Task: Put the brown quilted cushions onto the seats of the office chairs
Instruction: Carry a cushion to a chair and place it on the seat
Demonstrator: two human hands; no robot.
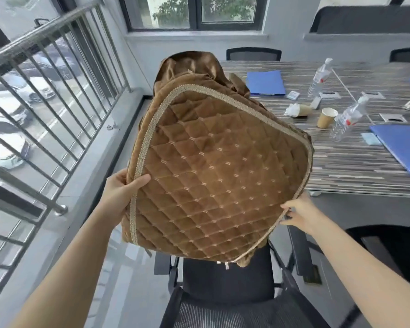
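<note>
I hold the cushion [220, 176] up above the chair [227, 301]. My left hand [122, 192] pinches its left edge, and my right hand [301, 215] pinches its lower right edge. It could flop and slide off the chair if I drop it crooked.

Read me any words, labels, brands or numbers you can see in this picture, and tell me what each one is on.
No text here can be read.
Near plastic bottle: a label with red marks, too blurred to read.
Far plastic bottle: a label with red marks, too small to read.
Blue folders, paper cup, brown quilted cushion: no lettering visible.
</note>
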